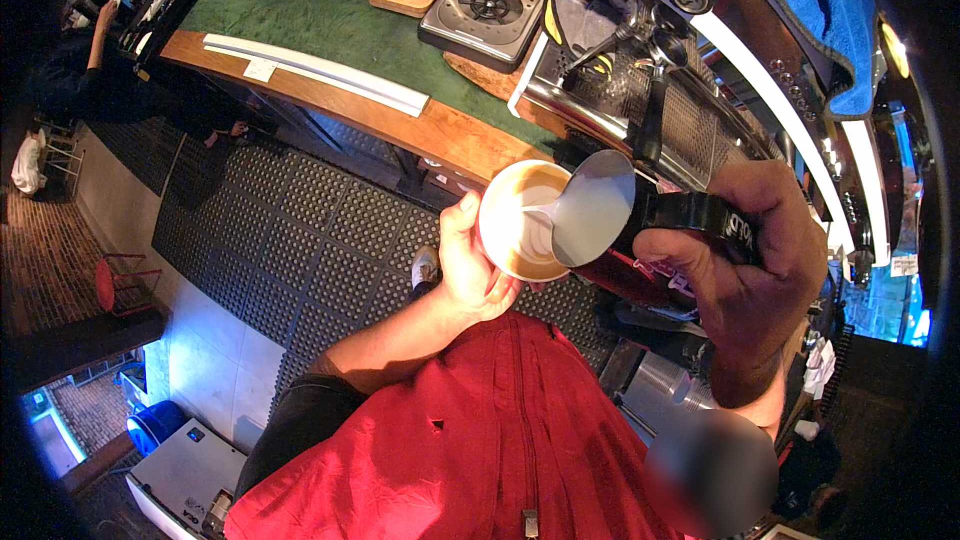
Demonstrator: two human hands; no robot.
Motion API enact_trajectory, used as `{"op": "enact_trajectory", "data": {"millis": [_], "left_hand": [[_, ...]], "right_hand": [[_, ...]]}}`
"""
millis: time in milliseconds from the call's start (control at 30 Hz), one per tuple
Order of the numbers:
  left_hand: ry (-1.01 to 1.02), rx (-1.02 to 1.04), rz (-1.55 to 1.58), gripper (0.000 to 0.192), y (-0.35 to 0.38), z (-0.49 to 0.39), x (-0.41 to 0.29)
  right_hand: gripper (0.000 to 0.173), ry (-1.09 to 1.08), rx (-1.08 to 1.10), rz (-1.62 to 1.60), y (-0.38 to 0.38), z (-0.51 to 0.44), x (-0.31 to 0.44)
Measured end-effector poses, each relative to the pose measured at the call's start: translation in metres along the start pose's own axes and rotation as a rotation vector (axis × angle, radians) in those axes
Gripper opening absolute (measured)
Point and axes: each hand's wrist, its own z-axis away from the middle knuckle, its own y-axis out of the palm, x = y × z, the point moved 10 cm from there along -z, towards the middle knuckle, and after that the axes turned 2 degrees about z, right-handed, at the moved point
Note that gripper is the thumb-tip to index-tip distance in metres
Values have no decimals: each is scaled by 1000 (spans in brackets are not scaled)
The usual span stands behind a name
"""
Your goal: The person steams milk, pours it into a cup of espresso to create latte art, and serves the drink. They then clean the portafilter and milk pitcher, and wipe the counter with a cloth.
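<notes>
In my left hand [472,274] is a round cup of coffee [501,229], held from its left side and from below. White foam and pale brown rings show on the coffee. My right hand [757,262] grips the dark handle of a milk pitcher [600,199]. The pitcher leans to the left, its spout over the cup's rim, and a thin white stream runs from it into the coffee. Milk covers the visible inside of the pitcher. Glare washes out part of the foam.
Beyond my hands runs a wooden counter [480,139] with a green mat [315,19] and a pitcher rinser [487,4]. To the right stands an espresso machine [739,127], with portafilters [656,90] nearby. Someone's arm [97,37] shows at far left. Rubber matting [330,217] covers the floor.
</notes>
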Motion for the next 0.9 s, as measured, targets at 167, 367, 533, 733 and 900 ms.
{"op": "enact_trajectory", "data": {"millis": [167, 367, 533, 733, 900], "left_hand": [[35, -78, -84, 79, -1, 2, 3], [-2, -100, -94, 80, -1, 3, 10], [-3, -63, -106, 81, 4, 5, 10], [-27, -70, -91, 80, 1, 5, 14], [-46, -71, -87, 79, 3, 5, 17]], "right_hand": [[57, 0, 2, 0, 0, -2, 1], [57, -11, -10, 18, -2, -3, 5], [58, 28, -5, 24, -2, -2, 3], [58, 0, -1, 3, -2, -3, 6], [56, -7, -5, -5, -1, -3, 6]]}}
